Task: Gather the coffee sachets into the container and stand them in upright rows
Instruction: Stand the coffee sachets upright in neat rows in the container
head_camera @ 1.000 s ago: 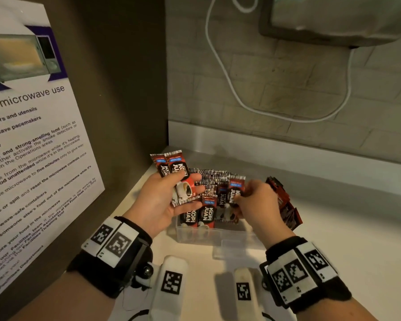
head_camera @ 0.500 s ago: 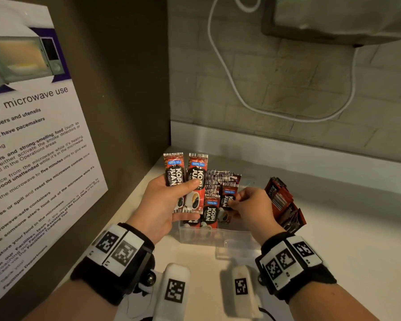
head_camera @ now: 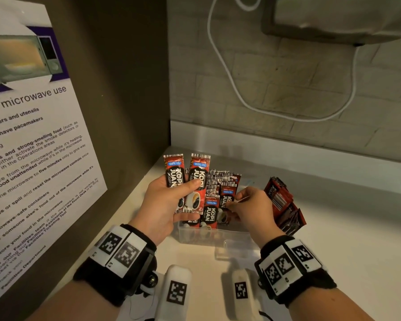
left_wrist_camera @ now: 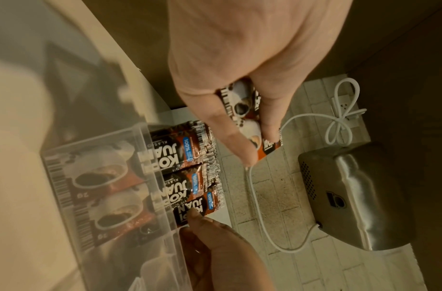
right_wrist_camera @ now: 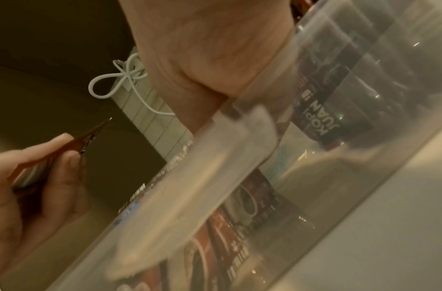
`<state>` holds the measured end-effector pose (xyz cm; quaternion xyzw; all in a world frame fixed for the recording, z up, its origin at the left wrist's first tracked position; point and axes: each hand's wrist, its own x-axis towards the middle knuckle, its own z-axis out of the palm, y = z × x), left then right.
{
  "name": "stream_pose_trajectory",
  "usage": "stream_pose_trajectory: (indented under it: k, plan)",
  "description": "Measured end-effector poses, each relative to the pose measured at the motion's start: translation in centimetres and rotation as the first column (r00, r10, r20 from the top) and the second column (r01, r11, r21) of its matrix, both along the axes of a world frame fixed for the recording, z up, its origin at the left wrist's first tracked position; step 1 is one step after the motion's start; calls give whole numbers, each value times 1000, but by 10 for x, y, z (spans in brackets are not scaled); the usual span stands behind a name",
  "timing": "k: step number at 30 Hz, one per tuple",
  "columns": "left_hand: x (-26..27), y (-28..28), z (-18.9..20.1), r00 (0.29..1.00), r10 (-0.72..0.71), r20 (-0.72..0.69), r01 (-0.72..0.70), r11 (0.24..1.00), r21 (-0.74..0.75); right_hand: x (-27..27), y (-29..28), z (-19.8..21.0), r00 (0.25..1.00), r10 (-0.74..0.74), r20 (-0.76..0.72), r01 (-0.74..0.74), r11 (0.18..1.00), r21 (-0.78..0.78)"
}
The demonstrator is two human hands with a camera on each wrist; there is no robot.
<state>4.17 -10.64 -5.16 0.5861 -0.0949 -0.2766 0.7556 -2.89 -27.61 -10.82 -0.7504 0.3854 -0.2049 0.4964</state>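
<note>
Left hand (head_camera: pixel 159 205) grips two sachets (head_camera: pixel 186 179) (upright); right hand (head_camera: pixel 250 208) pinches another.

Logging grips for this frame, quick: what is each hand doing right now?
Left hand: holds two coffee sachets fanned upright.
Right hand: pinches one sachet standing in the clear container.

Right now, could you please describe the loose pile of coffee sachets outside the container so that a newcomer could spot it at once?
Start at the white counter below the brick wall and find the clear plastic container between the two hands. Just right of it, beyond the right hand, lies the loose pile of red sachets. Unlike the sachets standing upright inside the container, these lean in a jumble on the bare counter.
</note>
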Motion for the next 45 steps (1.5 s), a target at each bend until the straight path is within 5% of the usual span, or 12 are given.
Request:
stream_pose_trajectory:
  k: [3,6,10,14,18,31,37,42,45]
  plan:
    - [-1,0,1,1000,-6,9,6,1000,-4,-7,10,11,996,-62,60,70,988,-138]
    - [-2,0,1,999,-39,18,39,999,14,-13,24,27,937,-81,340,132,983,-130]
    - [-8,-2,1,982,-174,71,168,982,81,-19,42,53,851,171,497,-244,966,85]
    - [-15,-5,3,962,-261,76,254,963,91,-20,42,62,850,268,453,-318,947,37]
    - [-9,-5,5,990,-131,-54,133,991,32,-23,34,62,840,201,504,-288,952,100]
    - [-12,-5,-1,964,-61,258,45,997,65,-22,39,63,838,325,439,-413,903,120]
    - [-17,-4,-2,942,-175,287,156,984,88,-22,35,62,874,216,436,-308,939,151]
    - [-16,-8,-8,900,-101,425,34,986,162,-27,34,66,885,276,374,-348,927,140]
    - [-18,-10,-1,862,-164,481,53,970,235,-29,23,65,930,125,345,-159,984,74]
